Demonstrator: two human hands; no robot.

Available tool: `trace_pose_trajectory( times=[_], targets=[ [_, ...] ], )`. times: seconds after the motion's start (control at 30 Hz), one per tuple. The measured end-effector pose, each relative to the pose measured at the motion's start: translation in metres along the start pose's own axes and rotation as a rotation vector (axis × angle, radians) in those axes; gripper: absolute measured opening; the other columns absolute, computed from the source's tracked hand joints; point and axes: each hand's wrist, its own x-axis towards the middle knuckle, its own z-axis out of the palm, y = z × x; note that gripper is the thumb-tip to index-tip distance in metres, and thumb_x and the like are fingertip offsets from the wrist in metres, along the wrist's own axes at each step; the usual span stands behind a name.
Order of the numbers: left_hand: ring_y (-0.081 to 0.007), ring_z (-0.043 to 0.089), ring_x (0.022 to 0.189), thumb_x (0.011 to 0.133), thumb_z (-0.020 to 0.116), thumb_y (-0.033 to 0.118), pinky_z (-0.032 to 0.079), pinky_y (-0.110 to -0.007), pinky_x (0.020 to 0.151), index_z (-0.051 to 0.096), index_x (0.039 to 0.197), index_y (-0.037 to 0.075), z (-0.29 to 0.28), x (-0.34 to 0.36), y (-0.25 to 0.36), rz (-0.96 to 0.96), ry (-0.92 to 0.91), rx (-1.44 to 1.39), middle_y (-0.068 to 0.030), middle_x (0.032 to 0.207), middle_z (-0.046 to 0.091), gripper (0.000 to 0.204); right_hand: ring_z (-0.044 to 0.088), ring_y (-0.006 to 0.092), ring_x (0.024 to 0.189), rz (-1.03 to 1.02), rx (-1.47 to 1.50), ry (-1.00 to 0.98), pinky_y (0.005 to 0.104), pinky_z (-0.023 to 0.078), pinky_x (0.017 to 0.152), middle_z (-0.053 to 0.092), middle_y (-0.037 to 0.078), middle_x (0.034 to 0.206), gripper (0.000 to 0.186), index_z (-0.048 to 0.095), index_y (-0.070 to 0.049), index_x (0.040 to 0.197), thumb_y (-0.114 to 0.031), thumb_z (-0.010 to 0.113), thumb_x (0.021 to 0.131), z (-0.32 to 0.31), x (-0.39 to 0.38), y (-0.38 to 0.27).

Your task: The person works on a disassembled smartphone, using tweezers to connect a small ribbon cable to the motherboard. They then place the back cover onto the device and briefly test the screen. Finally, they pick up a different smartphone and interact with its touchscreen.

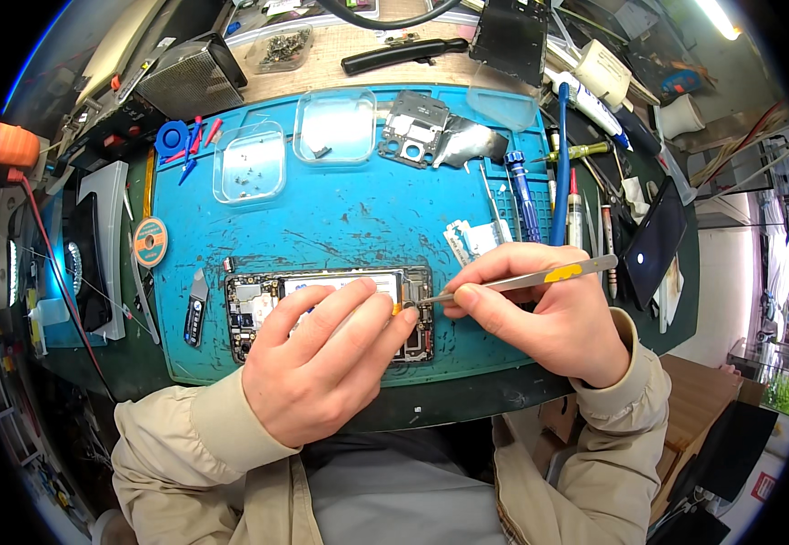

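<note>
Steel tweezers (pixel 526 277) sit pinched in the right hand (pixel 540 318), tips at the opened phone (pixel 322 313), which lies on the blue mat (pixel 340 218) under the left hand (pixel 322 363), pressed flat. Small, steady tip moves seem wise. Beyond the grip lies bare mat; screwdrivers (pixel 521 195) crowd just right.

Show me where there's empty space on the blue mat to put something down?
The widest bare patch of the blue mat lies between the two clear trays behind and the opened phone in front. It's crowded on the right by the screwdrivers, and around the phone, where the left hand rests and the right hand holds tweezers.
</note>
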Motion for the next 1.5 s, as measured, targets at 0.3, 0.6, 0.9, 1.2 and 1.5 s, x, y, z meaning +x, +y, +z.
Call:
trace_pose_trajectory(
  times=[0.3, 0.6, 0.9, 1.2, 1.5],
  targets=[
    [-0.0242, 0.062, 0.12, 0.079, 0.069, 0.015, 0.05, -0.04, 0.1, 0.074, 0.121, 0.004, 0.0015, -0.0005, 0.0019, 0.01, 0.004, 0.036, -0.0089, 0.123, 0.065, 0.043, 0.075, 0.0152, 0.093, 0.047, -0.021, -0.052, 0.0267, 0.059, 0.082, 0.077, 0.011, 0.096, 0.015, 0.071, 0.006, 0.106, -0.006, 0.071, 0.098, -0.0031, 0.0007, -0.0057],
    [-0.0245, 0.062, 0.12, 0.079, 0.068, 0.013, 0.05, -0.041, 0.099, 0.073, 0.121, 0.003, 0.0012, 0.0013, 0.005, -0.017, -0.007, 0.028, -0.0091, 0.123, 0.064, 0.044, 0.075, 0.0158, 0.093, 0.038, -0.027, -0.053, 0.0265, 0.059, 0.082, 0.077, 0.012, 0.097, 0.016, 0.072, 0.006, 0.107, -0.007, 0.071, 0.098, -0.0024, 0.0009, -0.0056],
    [-0.0249, 0.062, 0.121, 0.082, 0.067, 0.011, 0.05, -0.041, 0.099, 0.073, 0.122, 0.001, 0.0011, 0.0004, 0.0078, -0.025, -0.011, 0.042, -0.0101, 0.123, 0.063, 0.041, 0.075, 0.0155, 0.092, 0.049, -0.015, -0.047, 0.0265, 0.059, 0.082, 0.077, 0.012, 0.096, 0.015, 0.073, 0.006, 0.107, -0.006, 0.071, 0.097, -0.0006, 0.0014, -0.0056],
    [-0.0294, 0.065, 0.114, 0.07, 0.063, 0.001, 0.05, -0.045, 0.096, 0.069, 0.123, -0.004, 0.0017, 0.0057, 0.009, -0.076, 0.025, -0.043, -0.0132, 0.122, 0.062, 0.053, 0.075, 0.0154, 0.092, 0.0, -0.006, -0.036, 0.0265, 0.059, 0.081, 0.077, 0.012, 0.097, 0.015, 0.072, 0.005, 0.107, -0.006, 0.071, 0.098, 0.0006, 0.0012, -0.0031],
    [-0.0241, 0.062, 0.119, 0.079, 0.067, 0.009, 0.05, -0.04, 0.099, 0.071, 0.122, -0.002, 0.0006, 0.0042, 0.0075, -0.059, -0.016, 0.038, -0.0099, 0.123, 0.062, 0.044, 0.075, 0.0153, 0.093, 0.009, -0.019, -0.009, 0.0258, 0.059, 0.081, 0.077, 0.012, 0.098, 0.015, 0.072, 0.006, 0.108, -0.005, 0.071, 0.098, 0.0009, 0.0023, -0.0001]
  ],
)
